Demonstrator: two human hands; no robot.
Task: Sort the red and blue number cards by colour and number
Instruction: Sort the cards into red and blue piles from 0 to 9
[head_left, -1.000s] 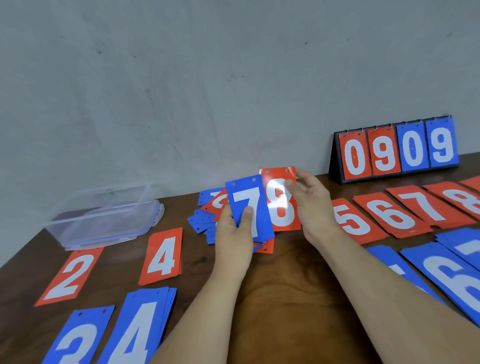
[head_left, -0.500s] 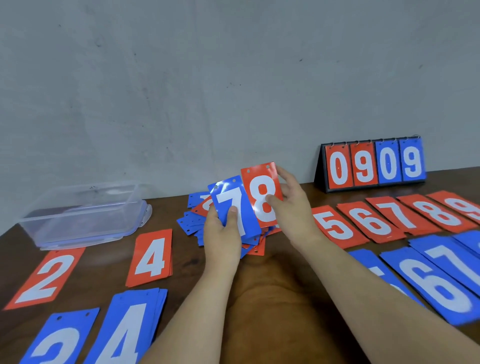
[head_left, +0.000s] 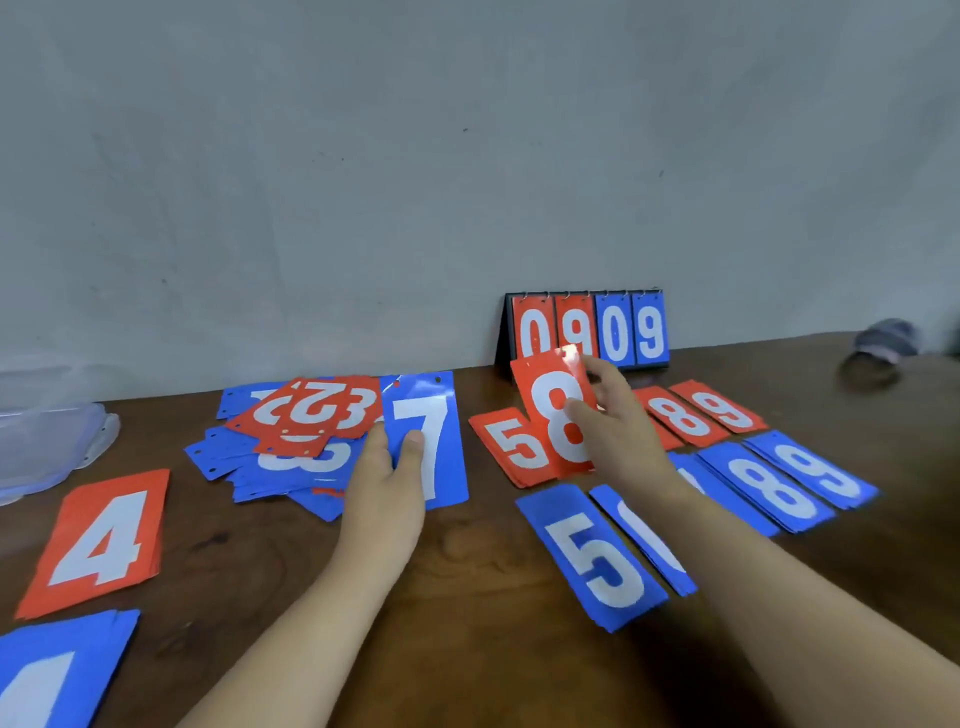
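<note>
Toward the back edge of the tabletop (head_left: 467, 623): two cards parted for sorting.
Fanned together half a second ago, the cards are now apart. The right hand (head_left: 623, 436) pinches the red 8 card (head_left: 550, 395) over the red row, just short of the red 8 pile (head_left: 685, 418). The left hand (head_left: 387, 488) grips the blue 7 card (head_left: 441, 415) beside the unsorted heap (head_left: 291, 431). The likely next step is laying down the 8.

Soft, even light fell on my dark counter (head_left: 467, 597); glare flared on the red 8 card (head_left: 545, 405)'s far corner, and the frame edges smeared with blur.
</note>
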